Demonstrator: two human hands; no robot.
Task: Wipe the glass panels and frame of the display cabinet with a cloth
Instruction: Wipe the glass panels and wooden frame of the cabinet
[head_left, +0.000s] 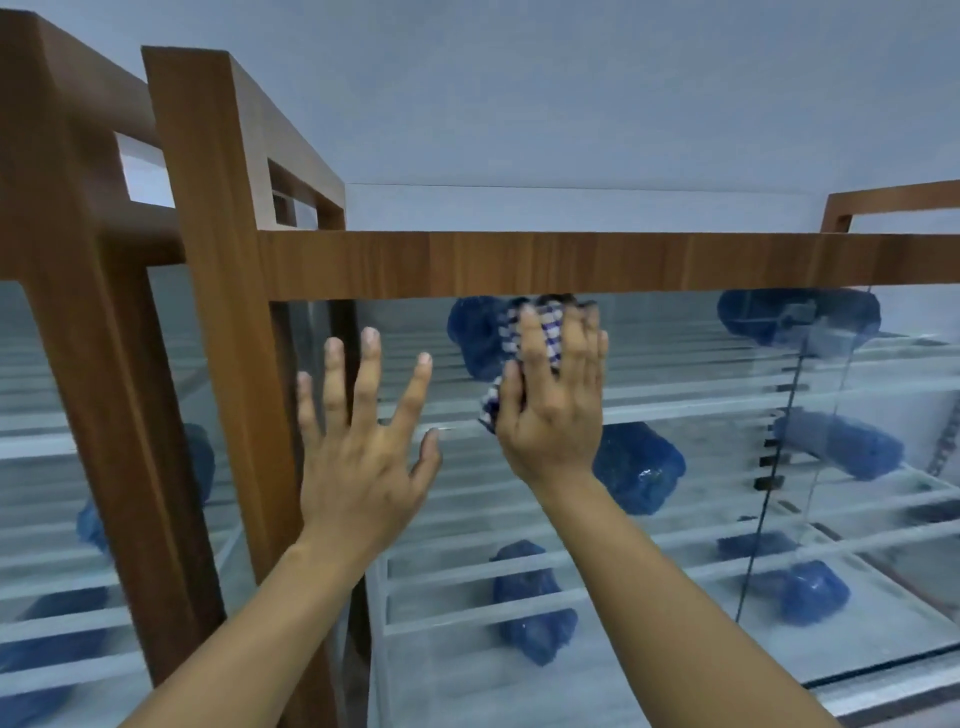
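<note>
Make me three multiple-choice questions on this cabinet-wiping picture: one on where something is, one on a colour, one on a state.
1. Where is the cloth?
A. on the floor
B. on the glass panel just under the top rail
C. draped over the rail

2. What colour are the bundles inside?
A. blue
B. red
C. yellow

3. How is the left hand?
A. fisted
B. gripping the rail
C. open, fingers spread

Answers: B, the right hand presses it there; A, all look blue; C, it holds nothing.
</note>
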